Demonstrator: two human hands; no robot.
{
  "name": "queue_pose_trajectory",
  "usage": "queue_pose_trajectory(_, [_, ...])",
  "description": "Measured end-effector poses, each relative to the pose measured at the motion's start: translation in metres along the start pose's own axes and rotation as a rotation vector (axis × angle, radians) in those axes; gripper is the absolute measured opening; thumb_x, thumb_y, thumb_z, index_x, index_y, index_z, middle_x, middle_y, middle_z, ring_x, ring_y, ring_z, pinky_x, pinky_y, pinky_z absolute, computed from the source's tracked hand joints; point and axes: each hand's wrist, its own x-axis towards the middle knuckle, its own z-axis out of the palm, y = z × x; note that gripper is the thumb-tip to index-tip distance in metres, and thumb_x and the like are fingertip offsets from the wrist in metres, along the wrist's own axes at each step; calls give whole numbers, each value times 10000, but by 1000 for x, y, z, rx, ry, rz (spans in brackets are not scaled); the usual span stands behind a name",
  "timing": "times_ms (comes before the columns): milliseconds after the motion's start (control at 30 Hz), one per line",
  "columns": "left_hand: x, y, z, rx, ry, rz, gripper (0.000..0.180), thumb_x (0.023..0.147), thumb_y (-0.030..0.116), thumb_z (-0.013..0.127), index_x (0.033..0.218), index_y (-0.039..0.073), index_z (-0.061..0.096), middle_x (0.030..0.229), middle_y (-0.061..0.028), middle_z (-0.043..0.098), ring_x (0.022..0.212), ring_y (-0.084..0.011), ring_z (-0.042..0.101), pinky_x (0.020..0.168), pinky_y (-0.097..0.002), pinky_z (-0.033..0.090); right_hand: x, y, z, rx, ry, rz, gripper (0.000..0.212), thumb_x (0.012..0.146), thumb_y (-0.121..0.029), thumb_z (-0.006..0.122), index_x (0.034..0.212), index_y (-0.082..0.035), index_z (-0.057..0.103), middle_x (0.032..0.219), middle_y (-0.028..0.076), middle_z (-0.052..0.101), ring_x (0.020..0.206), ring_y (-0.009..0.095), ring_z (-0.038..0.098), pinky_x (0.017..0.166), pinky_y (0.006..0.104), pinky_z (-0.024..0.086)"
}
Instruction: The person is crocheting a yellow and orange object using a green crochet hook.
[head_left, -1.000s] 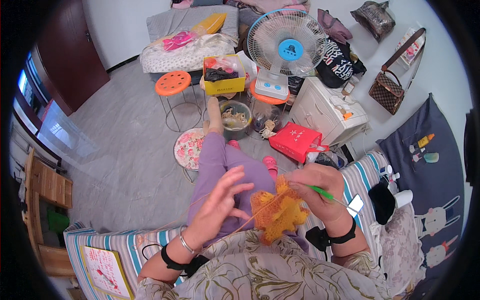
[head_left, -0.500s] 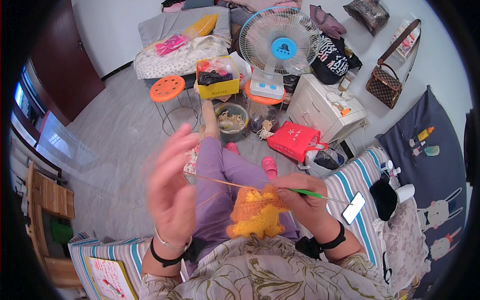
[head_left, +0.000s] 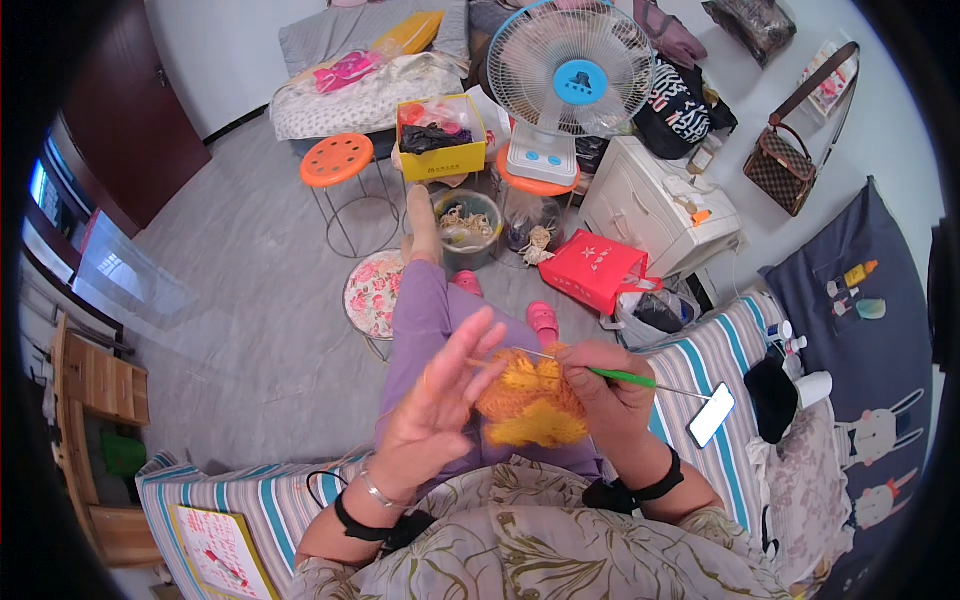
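Note:
Over my lap hangs a fuzzy orange and yellow crochet piece (head_left: 535, 420), between my two hands. My right hand (head_left: 612, 400) is closed on a crochet hook (head_left: 625, 377) with a green grip, its thin metal tip reaching left over the top of the piece. The right fingers also seem to pinch the edge of the crochet piece. My left hand (head_left: 430, 405) is at the piece's left side, fingers stretched out and apart. A thin orange yarn strand (head_left: 478, 363) runs between the left fingers and the piece; how it loops there is hard to see.
I sit on a striped sofa (head_left: 690, 370) with a lit phone (head_left: 711, 415) at right and a written-on board (head_left: 225, 550) at left. Ahead are a floral stool (head_left: 372, 295), an orange stool (head_left: 338, 160), a fan (head_left: 570, 75), a bucket (head_left: 468, 245) and a red bag (head_left: 597, 272).
My left hand has come right and down, close to the crochet piece, shortening the yarn stretched between them. The right hand still holds the hook. The view has shifted slightly, uncovering the floral stool.

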Motion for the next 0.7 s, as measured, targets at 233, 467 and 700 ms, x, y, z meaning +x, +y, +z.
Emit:
queue_pose_trajectory(233, [14,-23,3,246,100,-169,1146,736,-82,702,1470,203,-131,1160,-142,538,912,-134,580,824,-264,489,-7,17,0,-84,6,20,134,876,-86,612,986,-11,620,901,95,648,769,144,588,693,270,465])
queue_pose_trajectory(467, [18,-20,5,250,149,-307,1045,805,-109,610,1465,187,-143,962,-108,613,910,-130,609,833,-264,494,-18,41,-5,19,63,115,195,867,-6,572,1051,-16,635,923,98,648,780,156,592,695,268,458])
queue_pose_trajectory(700, [18,-34,4,91,284,-307,977,833,-119,538,1466,195,-136,959,-120,613,897,-127,604,835,-262,488,-13,48,-15,72,17,50,195,895,-75,554,1062,12,606,916,112,634,825,172,598,747,293,470])
